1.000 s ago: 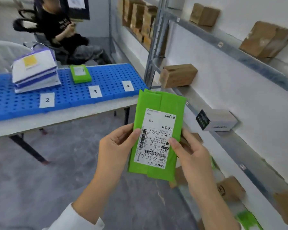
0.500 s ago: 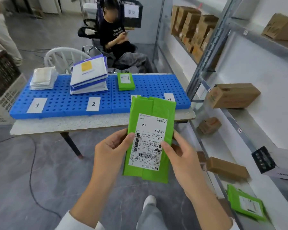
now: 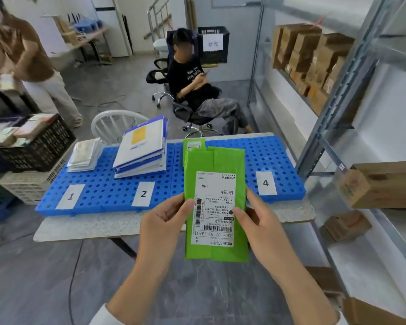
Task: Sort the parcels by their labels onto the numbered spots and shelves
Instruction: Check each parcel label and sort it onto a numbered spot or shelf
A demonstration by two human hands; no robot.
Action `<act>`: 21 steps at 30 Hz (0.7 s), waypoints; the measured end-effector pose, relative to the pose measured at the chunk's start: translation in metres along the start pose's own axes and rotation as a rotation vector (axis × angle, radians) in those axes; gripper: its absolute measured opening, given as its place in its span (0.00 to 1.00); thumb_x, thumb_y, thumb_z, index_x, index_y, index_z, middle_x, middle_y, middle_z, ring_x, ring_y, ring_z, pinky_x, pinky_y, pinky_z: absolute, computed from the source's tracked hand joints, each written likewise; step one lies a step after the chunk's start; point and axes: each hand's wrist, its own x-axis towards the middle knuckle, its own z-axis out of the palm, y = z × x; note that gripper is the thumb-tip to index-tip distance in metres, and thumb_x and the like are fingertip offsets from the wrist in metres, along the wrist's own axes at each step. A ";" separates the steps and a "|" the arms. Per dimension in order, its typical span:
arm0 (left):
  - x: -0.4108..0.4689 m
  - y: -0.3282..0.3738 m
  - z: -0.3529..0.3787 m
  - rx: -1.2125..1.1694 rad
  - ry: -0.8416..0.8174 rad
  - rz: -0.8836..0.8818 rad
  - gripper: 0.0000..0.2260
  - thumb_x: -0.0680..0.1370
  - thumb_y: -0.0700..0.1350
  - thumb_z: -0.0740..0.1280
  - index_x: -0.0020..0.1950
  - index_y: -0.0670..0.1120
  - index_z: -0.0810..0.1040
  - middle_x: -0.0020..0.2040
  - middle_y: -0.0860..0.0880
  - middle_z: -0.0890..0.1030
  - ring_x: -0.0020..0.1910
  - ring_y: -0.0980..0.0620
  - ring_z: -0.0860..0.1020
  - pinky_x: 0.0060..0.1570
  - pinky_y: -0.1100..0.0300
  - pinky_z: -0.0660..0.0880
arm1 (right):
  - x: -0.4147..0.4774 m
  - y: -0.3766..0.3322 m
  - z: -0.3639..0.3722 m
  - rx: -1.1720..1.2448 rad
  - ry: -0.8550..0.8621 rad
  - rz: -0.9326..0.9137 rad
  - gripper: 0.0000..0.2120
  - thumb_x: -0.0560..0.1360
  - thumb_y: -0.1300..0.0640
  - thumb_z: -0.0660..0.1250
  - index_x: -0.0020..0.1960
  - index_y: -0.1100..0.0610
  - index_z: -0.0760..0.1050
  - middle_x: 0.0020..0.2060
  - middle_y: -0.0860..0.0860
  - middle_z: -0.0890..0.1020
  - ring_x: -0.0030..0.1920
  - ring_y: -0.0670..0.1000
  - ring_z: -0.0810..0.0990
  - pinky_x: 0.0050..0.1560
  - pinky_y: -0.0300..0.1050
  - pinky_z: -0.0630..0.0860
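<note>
Blue pegged mats [image 3: 99,193] on the worktop [image 3: 85,227] already carry sorted stacks; both hands' fingers [image 3: 188,204] clasp an unplaced green parcel [image 3: 215,160].

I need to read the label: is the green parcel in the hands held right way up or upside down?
Upside down. On the green parcel, held by the left hand and right hand, the white label shows its printed code and characters inverted.

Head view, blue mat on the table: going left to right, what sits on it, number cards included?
Card 1 → white stack → blue-edged stack → card 2 → green parcel on the mat, mostly hidden behind the held one → card 4.
</note>
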 end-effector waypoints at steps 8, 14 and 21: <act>0.071 -0.008 0.029 0.018 0.017 -0.011 0.10 0.74 0.42 0.72 0.55 0.46 0.84 0.47 0.52 0.86 0.49 0.56 0.84 0.48 0.68 0.79 | 0.075 0.006 -0.013 -0.038 -0.018 0.048 0.21 0.81 0.54 0.62 0.70 0.37 0.66 0.62 0.37 0.77 0.62 0.39 0.75 0.66 0.48 0.73; 0.133 -0.017 0.035 0.005 0.022 -0.046 0.10 0.75 0.42 0.71 0.55 0.45 0.83 0.48 0.52 0.86 0.49 0.55 0.84 0.52 0.64 0.80 | 0.142 0.011 -0.005 -0.090 -0.043 0.090 0.22 0.80 0.54 0.63 0.71 0.38 0.66 0.60 0.35 0.77 0.61 0.36 0.74 0.66 0.43 0.71; 0.231 -0.023 0.047 -0.040 -0.032 -0.090 0.11 0.74 0.42 0.71 0.56 0.44 0.83 0.48 0.51 0.86 0.50 0.55 0.84 0.52 0.62 0.79 | 0.230 0.016 0.006 -0.151 0.009 0.143 0.22 0.80 0.53 0.62 0.71 0.38 0.65 0.64 0.36 0.75 0.63 0.39 0.74 0.67 0.47 0.72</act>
